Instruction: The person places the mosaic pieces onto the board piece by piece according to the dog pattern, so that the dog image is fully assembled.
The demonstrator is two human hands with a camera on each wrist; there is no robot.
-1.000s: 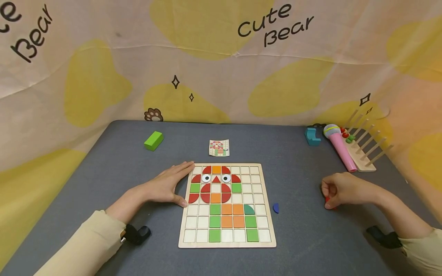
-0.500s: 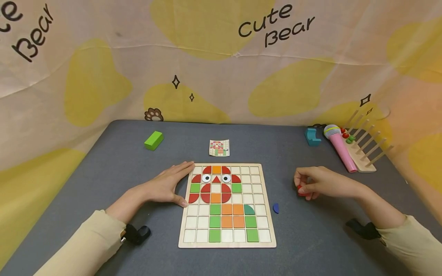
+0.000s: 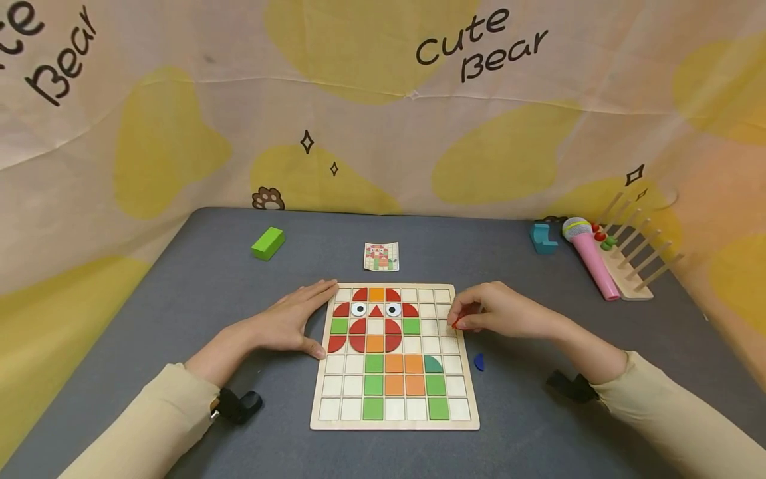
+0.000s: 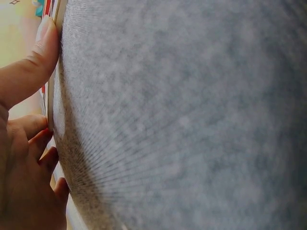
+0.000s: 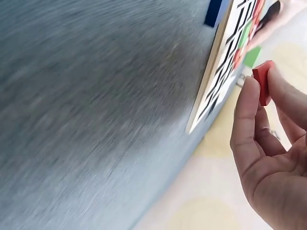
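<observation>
A square wooden grid board (image 3: 395, 425) lies on the table, with red, green, orange and teal tiles and two eye tiles in its cells. My left hand (image 3: 286, 322) rests at the board's left edge, fingers and thumb spread along it. In the left wrist view, the thumb (image 4: 44, 45) touches the board's side. My right hand (image 3: 509, 311) is over the board's right edge, pinching a small red tile (image 5: 262, 82) between thumb and fingertips. The tile's full shape is partly hidden by the fingers. A blue rounded tile (image 3: 479, 361) lies just right of the board.
Behind the board lies a small printed pattern card (image 3: 381, 257). A green block (image 3: 268, 243) is at the back left. Toward the back right are a teal block (image 3: 542, 239), a pink toy microphone (image 3: 592, 261) and a wooden peg stand (image 3: 636, 287) with red and green beads.
My right hand has moved left from the table's right side to the board's right edge, carrying the red tile. My left hand has stayed in place.
</observation>
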